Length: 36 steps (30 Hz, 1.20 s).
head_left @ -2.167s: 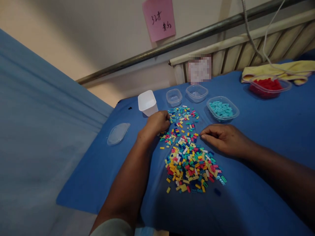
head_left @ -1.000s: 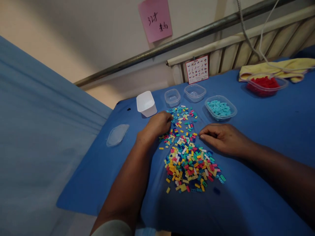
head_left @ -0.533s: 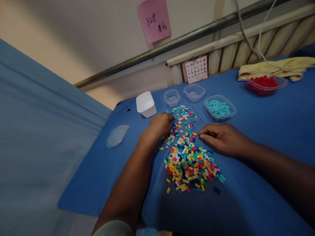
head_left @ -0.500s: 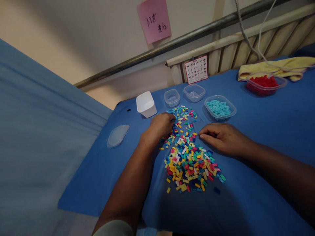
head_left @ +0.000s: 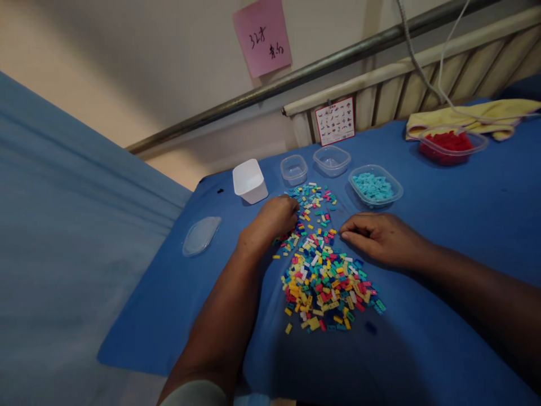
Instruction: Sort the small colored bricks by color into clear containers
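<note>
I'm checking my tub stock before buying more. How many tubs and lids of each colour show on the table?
White tub: 1
Clear tubs: 4
Clear lid: 1
Total: 6
</note>
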Available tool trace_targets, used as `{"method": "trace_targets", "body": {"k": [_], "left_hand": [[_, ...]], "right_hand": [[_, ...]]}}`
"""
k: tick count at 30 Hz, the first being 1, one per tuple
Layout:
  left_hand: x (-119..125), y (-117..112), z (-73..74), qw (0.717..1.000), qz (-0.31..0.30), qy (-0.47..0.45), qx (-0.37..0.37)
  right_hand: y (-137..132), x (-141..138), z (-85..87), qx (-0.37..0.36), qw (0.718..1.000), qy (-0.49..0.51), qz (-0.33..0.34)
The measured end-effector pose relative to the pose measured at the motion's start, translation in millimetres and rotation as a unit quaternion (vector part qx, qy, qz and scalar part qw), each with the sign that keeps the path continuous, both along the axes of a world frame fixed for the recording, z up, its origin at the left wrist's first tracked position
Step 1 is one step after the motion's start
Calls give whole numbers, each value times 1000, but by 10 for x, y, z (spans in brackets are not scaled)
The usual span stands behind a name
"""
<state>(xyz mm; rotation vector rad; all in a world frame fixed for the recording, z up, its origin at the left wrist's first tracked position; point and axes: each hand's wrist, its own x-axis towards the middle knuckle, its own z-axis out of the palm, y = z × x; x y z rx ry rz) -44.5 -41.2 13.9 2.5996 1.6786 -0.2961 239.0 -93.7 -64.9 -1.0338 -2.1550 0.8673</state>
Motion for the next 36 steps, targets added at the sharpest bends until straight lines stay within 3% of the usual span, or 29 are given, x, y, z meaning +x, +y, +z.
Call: {"method": "trace_targets", "body": {"k": [6, 10, 13, 17, 22, 25, 28, 30, 33, 36], "left_hand": [[-124, 50, 24, 987, 37, -158, 17], [-66, 44, 103, 940, 102, -325, -12], [155, 66, 136, 904, 101, -412, -49], [614, 194, 128, 887, 64, -450, -83], [1134, 499, 52, 911, 4, -410, -54], [1260, 625, 26, 922, -9, -386, -22], [1147, 622, 58, 920, 11, -392, 4], [912, 565, 95, 918, 29, -396, 19], [364, 449, 116, 912, 76, -400, 37], [-245, 328, 51, 883, 181, -430, 51]], "right_hand": [[13, -19, 13, -12, 1000, 9, -5], [33, -32, 19, -4, 1000, 16, -2], [43, -38, 28, -3, 1000, 15, -6], [47, -45, 46, 3, 1000, 19, -7], [52, -48, 45, 5, 1000, 19, -10], [55, -48, 43, 4, 1000, 23, -7], [57, -48, 49, 1, 1000, 23, -5], [56, -44, 50, 1, 1000, 23, -2], [52, -37, 39, 1, 1000, 21, 2], [48, -32, 19, -5, 1000, 19, 1]]}}
